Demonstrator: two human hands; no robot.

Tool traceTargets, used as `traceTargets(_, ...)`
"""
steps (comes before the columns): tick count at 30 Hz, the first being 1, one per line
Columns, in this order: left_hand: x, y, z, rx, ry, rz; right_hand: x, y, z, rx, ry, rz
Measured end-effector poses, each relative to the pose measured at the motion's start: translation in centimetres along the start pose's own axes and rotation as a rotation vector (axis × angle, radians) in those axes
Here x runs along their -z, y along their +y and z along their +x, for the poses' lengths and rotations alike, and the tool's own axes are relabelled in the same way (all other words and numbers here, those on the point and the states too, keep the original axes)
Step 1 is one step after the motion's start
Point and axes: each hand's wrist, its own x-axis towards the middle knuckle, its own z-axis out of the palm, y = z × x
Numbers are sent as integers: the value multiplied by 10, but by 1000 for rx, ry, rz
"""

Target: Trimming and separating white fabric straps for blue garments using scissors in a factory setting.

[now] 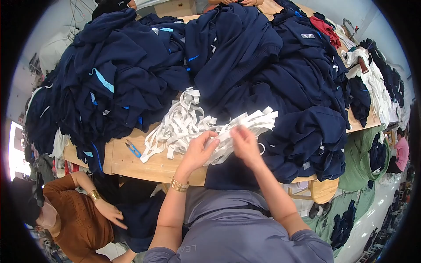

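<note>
A heap of white elastic band loops [186, 125] lies on the wooden table [127, 164] in front of me. My left hand [199, 149] grips a bunch of the white loops from below. My right hand [245, 142] pinches the same bunch just to the right, fingers closed on the bands. A gold watch is on my left wrist. Dark navy garments [131, 74] are piled high around the bands, and one navy piece [302, 140] lies right beside my right hand.
Small blue-handled snips [133, 150] lie on the table left of the bands. A person in a brown top [83, 219] sits at lower left. Another person's hands [237, 2] show at the far edge. White and dark garments [377, 87] are stacked at right, green cloth [364, 158] below.
</note>
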Motion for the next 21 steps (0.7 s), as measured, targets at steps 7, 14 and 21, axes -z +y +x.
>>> traceTargets(7, 13, -5, 1, 3, -1, 45, 76, -54, 30, 207, 266, -173)
traceTargets(14, 7, -15, 5, 9, -6, 115, 110, -33, 44, 190, 427, -420)
traceTargets(21, 3, -15, 4, 47, 18, 188, 108, -21, 38, 350, 565, -662)
